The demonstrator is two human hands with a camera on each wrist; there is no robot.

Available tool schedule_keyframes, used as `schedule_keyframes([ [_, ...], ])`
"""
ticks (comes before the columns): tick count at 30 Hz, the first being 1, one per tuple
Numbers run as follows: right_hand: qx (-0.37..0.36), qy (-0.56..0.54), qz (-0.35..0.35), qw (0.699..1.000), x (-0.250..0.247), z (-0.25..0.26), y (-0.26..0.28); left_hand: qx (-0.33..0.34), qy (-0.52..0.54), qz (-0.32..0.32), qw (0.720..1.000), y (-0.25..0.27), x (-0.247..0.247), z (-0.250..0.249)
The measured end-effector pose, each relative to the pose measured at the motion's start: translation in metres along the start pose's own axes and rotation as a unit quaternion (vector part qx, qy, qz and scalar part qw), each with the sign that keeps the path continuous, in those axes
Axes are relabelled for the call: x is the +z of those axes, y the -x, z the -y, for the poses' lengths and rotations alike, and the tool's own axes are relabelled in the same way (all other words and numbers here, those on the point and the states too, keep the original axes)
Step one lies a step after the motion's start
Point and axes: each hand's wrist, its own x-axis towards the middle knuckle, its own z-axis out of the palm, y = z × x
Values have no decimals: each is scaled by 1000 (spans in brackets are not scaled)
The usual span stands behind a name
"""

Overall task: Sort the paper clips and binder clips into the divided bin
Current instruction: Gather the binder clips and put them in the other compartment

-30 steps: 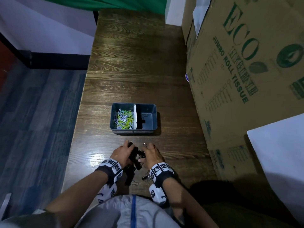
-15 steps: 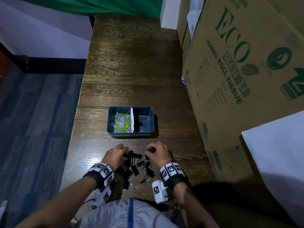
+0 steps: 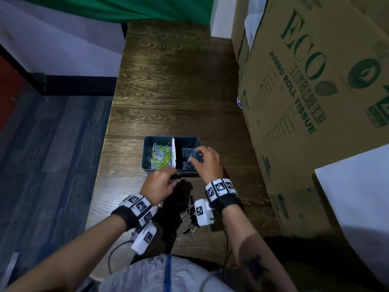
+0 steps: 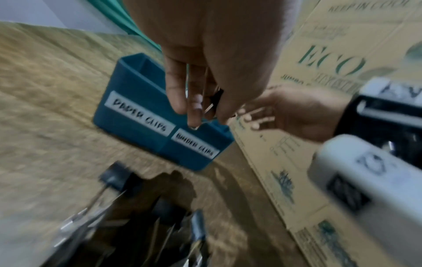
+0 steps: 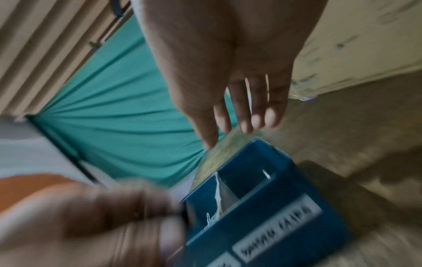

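A blue divided bin [image 3: 145, 157] stands on the wooden table, labelled for paper clips on its left half and binder clips on its right [image 4: 137, 90]. Coloured paper clips [image 3: 159, 155] fill the left compartment, and a few black binder clips [image 3: 186, 153] lie in the right one. My right hand [image 3: 200, 159] hovers over the right compartment with fingers straight and empty [image 5: 239, 122]. My left hand [image 3: 168, 180] is at the bin's front wall and pinches a black binder clip [image 4: 215, 98]. Several loose binder clips [image 3: 187, 216] lie on the table between my wrists.
A tall cardboard box [image 3: 305, 102] walls off the table's right side close to the bin. The table's left edge [image 3: 101, 165] drops to the floor. Bare wood stretches behind the bin to a green cloth [image 3: 126, 9].
Both hands left the pile near my body and moved forward to the bin. The right hand now hangs open over the right compartment; the left brought a binder clip along.
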Motion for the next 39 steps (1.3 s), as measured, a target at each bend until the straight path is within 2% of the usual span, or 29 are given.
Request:
schedule_keyframes([
  [3, 16, -28, -97, 995, 10, -12, 19, -19, 41, -47, 998, -32, -12, -12],
  [5, 13, -28, -96, 995, 23, -20, 34, -38, 80, -54, 995, -46, -15, -17],
  [7, 11, -24, -55, 998, 36, -30, 46, -54, 107, -51, 991, -49, -15, -18],
  [9, 24, -18, 18, 999, 42, -43, 56, -53, 90, -41, 994, -40, -10, -13],
  [11, 40, 15, 151, 988, 44, -54, 62, -42, 61, -2, 997, -20, -3, -3],
  [13, 50, 88, 295, 950, 45, -62, 69, -33, 31, 57, 997, 6, 1, 8],
  [14, 50, 133, 345, 928, 45, -64, 72, -30, 6, 91, 995, 19, 3, 15],
  [16, 27, 206, 391, 897, 48, -67, 79, -42, -65, 181, 980, 46, 8, 37],
  [19, -40, 271, 389, 880, 55, -70, 92, -77, -191, 287, 935, 80, 16, 72],
  [21, -61, 287, 386, 875, 58, -72, 99, -64, -258, 310, 913, 92, 22, 85],
  [22, -64, 290, 382, 875, 60, -72, 101, -62, -265, 310, 911, 94, 25, 88],
  [26, -64, 247, 349, 902, 63, -66, 103, -74, -127, 275, 950, 88, 36, 91],
  [28, -66, 234, 337, 909, 67, -62, 102, -69, -87, 267, 957, 82, 41, 84],
  [33, -44, 217, 288, 932, 74, -51, 102, -51, -86, 240, 966, 65, 53, 66],
  [39, 7, 165, 250, 954, 75, -54, 96, -68, -78, 210, 972, 53, 54, 54],
])
